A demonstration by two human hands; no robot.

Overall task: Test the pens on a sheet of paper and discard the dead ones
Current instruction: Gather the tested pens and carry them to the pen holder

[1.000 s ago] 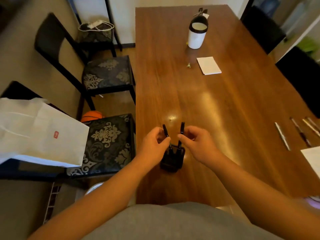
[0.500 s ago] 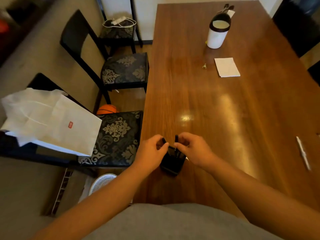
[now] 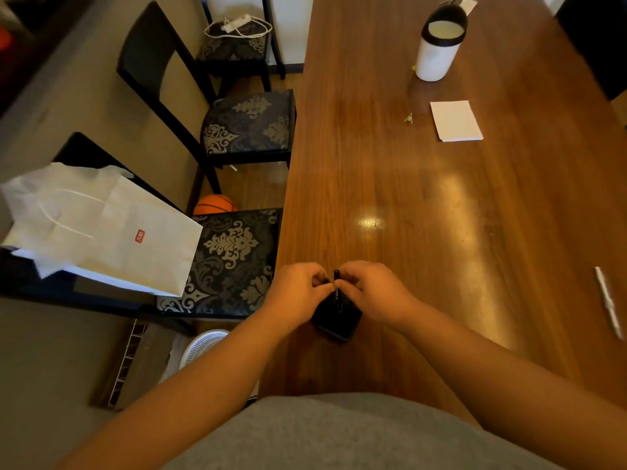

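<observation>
Black plastic pen holder (image 3: 336, 320) sits near the wooden table (image 3: 441, 205) edge; left hand (image 3: 298, 293) and right hand (image 3: 369, 293), earlier apart, now pinch its upright black pens (image 3: 336, 283) together, so testing hasn't begun.

The left hand (image 3: 298, 293) and right hand (image 3: 368, 295) cover most of the dark slim pens (image 3: 336, 283) standing in the small black holder (image 3: 336, 320); how many pens is unclear. The long brown wooden table (image 3: 441, 232) runs off the right edge.
</observation>
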